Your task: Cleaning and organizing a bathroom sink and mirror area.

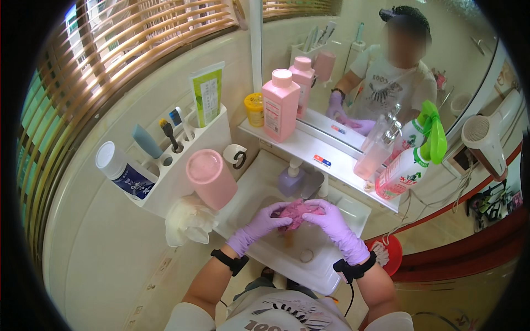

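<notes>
A crumpled pink cloth is held between my two hands over the white sink basin. My left hand, in a purple rubber glove, grips its left side. On the cloth's right side, my right hand in a matching glove pinches it between thumb and fingers. Brownish water or a stain shows in the basin below. Just beyond the hands are a purple pump bottle and the faucet, partly hidden. Black bands circle both wrists.
A ledge under the mirror holds a pink bottle, a yellow tub, a clear pump bottle and a green-headed spray bottle. Left are a pink cup and a toothbrush holder; right, a hair dryer and red bucket.
</notes>
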Demonstrator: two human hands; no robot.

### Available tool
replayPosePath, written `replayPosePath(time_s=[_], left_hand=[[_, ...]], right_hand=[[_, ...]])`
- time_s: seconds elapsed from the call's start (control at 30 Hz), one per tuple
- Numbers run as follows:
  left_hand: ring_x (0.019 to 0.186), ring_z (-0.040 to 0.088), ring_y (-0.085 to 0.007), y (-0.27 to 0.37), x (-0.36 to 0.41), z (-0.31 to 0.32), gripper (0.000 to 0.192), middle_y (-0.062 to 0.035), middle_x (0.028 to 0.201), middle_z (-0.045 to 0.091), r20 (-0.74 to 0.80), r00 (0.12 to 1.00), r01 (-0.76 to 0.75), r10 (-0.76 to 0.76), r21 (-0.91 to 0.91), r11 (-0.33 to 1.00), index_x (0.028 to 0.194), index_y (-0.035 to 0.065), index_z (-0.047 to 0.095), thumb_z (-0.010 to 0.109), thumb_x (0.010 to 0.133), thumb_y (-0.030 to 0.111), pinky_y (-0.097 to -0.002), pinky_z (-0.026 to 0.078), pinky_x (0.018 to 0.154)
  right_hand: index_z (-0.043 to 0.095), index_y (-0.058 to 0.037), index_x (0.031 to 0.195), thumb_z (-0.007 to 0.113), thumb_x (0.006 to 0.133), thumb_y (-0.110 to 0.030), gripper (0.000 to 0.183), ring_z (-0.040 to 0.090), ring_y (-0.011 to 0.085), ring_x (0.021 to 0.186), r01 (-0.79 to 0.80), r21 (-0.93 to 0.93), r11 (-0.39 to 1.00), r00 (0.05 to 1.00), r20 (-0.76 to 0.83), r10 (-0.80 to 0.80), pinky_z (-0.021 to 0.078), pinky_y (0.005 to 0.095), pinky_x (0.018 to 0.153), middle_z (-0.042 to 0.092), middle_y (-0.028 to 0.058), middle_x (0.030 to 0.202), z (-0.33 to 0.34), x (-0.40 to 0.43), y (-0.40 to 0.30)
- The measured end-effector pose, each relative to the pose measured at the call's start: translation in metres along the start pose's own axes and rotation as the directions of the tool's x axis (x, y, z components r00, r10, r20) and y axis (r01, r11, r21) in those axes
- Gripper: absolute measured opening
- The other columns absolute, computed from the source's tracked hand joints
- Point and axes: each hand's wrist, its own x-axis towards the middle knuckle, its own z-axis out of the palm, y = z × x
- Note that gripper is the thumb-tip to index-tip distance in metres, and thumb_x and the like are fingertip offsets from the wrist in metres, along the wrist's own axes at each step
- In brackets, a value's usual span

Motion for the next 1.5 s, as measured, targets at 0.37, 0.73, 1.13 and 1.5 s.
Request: replayPosePath(time_s=[0.37, 0.73, 1.13, 1.5], left_hand=[[0.113, 0.055, -0.0241, -0.048, -0.001, -0.029, 0.047, -0.0116, 0.127, 0.053, -0.233, 0.972, -0.164, -0.024, -0.749, 0.642, 0.132, 0.0080, 0.040, 0.054, 0.091, 0.026, -0.0381, 0.048, 0.094], [0.102, 0.056, -0.0121, -0.011, -0.004, 0.037, 0.040, -0.0057, 0.113, 0.062, -0.094, 0.979, -0.161, 0.180, 0.186, 0.969, 0.126, 0.0041, 0.054, 0.062, 0.089, 0.017, -0.0280, 0.045, 0.092], [0.123, 0.043, -0.0214, 0.081, 0.055, 0.039, 0.043, -0.0142, 0.132, 0.047, -0.534, 0.625, -0.520, 0.569, 0.259, 0.814, 0.132, -0.0029, 0.043, 0.053, 0.094, 0.015, -0.0319, 0.033, 0.104], [0.117, 0.050, -0.0232, 0.040, 0.023, 0.040, 0.034, -0.0131, 0.124, 0.054, -0.529, 0.695, -0.405, 0.487, 0.272, 0.873, 0.125, -0.0007, 0.051, 0.051, 0.094, 0.012, -0.0332, 0.037, 0.101]], right_hand=[[0.059, -0.0019, 0.111, 0.068, 0.084, -0.010, 0.030, 0.059, 0.0078, 0.087, 0.052, 0.039, 0.998, 0.994, -0.102, -0.048, 0.0479, 0.0223, 0.081, 0.063, 0.0027, 0.095, -0.022, -0.012, -0.022], [0.059, -0.0009, 0.106, 0.066, 0.086, -0.010, 0.023, 0.059, 0.0085, 0.084, 0.282, -0.001, 0.959, 0.924, -0.270, -0.272, 0.0489, 0.0234, 0.076, 0.063, 0.0027, 0.093, 0.009, -0.020, -0.058], [0.035, -0.0049, 0.139, 0.066, 0.074, -0.024, 0.075, 0.043, 0.0293, 0.123, 0.179, -0.981, -0.081, 0.755, 0.189, -0.627, 0.0332, 0.0415, 0.105, 0.048, 0.0147, 0.130, 0.021, 0.110, -0.061], [0.043, 0.0021, 0.132, 0.054, 0.079, -0.016, 0.057, 0.050, 0.0351, 0.114, -0.307, -0.949, -0.068, 0.825, -0.230, -0.516, 0.0379, 0.0417, 0.099, 0.052, 0.0201, 0.122, -0.013, 0.066, -0.042]])
